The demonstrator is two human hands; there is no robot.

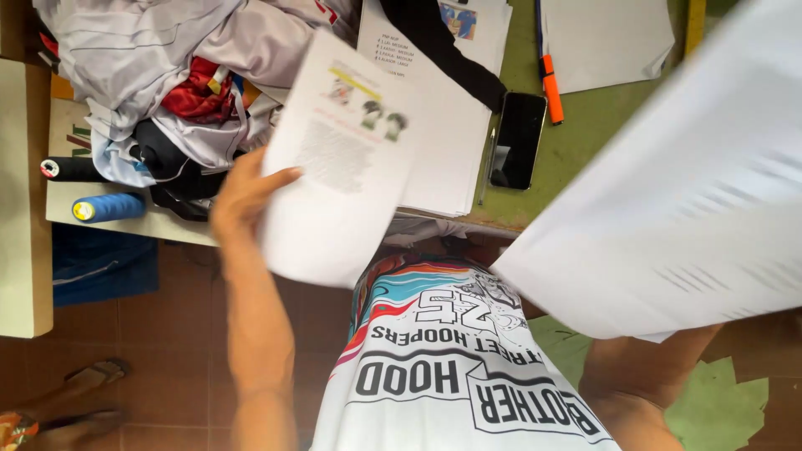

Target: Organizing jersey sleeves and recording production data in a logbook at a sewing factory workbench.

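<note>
Left hand (242, 196) is clamped on a printed sheet (338, 159), thumb across the sheet's left edge and fingers hidden behind it. It holds the page tilted up in the air, over the near edge of the bench (585, 134), and the forearm rises straight from the bottom of the view with the wrist bent slightly inward. Left of that sheet lie a black thread spool (71, 169) and a blue thread spool (109, 207), with a heap of garments (167, 75) just beyond them. Behind the sheet, a stack of papers (451, 125) rests on the bench. Right of the sheet lie a dark phone (518, 140) and an orange marker (551, 88), with more paper beyond.

Further right, a second batch of white sheets (668, 217) sweeps across the view, blurred with motion. The right hand is hidden behind it, so I cannot tell whether it is closed on the paper; only the right forearm (643, 376) shows, coming up under the pages' lower edge.

As I judge it, the step in hand is sorting the printed pages, one sheet separated to the left while the rest swing on the right. The next move seems to call for a firm pinch on the single sheet, so it stays clear of the garments, and for steadying the blurred batch before it is set anywhere.
</note>
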